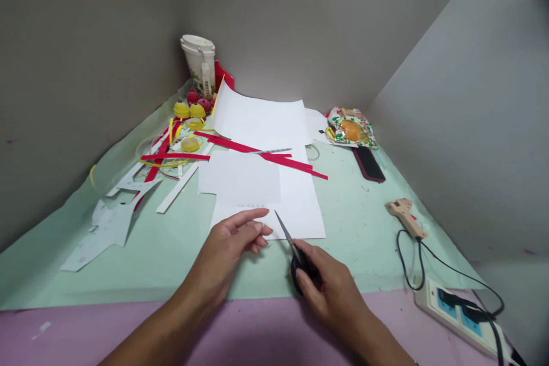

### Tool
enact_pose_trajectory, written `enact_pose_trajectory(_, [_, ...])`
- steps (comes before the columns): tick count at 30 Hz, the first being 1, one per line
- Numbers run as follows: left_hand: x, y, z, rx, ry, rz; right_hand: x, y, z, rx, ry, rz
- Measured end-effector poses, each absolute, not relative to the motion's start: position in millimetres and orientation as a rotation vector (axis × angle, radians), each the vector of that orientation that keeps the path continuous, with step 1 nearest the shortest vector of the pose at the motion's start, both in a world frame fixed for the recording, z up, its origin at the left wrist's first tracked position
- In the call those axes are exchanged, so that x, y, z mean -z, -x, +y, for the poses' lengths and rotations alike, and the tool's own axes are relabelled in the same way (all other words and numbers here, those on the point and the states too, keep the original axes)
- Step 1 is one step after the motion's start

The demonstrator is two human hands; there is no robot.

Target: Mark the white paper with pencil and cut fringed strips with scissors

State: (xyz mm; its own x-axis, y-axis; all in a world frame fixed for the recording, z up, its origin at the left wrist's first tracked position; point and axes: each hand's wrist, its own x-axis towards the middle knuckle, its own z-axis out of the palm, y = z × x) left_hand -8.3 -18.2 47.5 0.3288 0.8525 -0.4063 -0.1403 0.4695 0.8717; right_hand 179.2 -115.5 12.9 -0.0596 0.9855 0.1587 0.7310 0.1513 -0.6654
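Note:
My right hand (330, 280) grips a pair of scissors (285, 231) by the black handles. Their blades are together and point up and left over white paper. Left of the scissors, my left hand (234, 240) has its thumb pressed to the curled fingers, index finger stretched out; what it pinches, if anything, is too small to make out. Beneath and beyond the hands lie overlapping white paper sheets (300, 211), with a smaller white sheet (244, 177) on top. A pencil (272, 151) and several red strips (295, 163) rest across them.
At left are cut paper scraps (107, 226), a white strip (182, 186) and yellow domed pieces (182, 108). A white cup (199, 63) stands behind. On the right lie a snack packet (351, 128), phone (369, 164), glue gun (406, 217) and corded power strip (463, 320).

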Motion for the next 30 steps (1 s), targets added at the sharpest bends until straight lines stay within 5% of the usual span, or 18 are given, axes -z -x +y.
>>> enact_pose_trajectory(16, [-44.8, 8.8, -16.9, -0.801, -0.73, 1.022, -21.6, -206.1, -94.7, -0.044, 2.202, -1.863])
enact_pose_trajectory(30, [-46.5, 8.0, -21.0, -0.827, -0.804, 1.017, -54.5, -214.1, -70.3, -0.298, 2.177, -2.095])
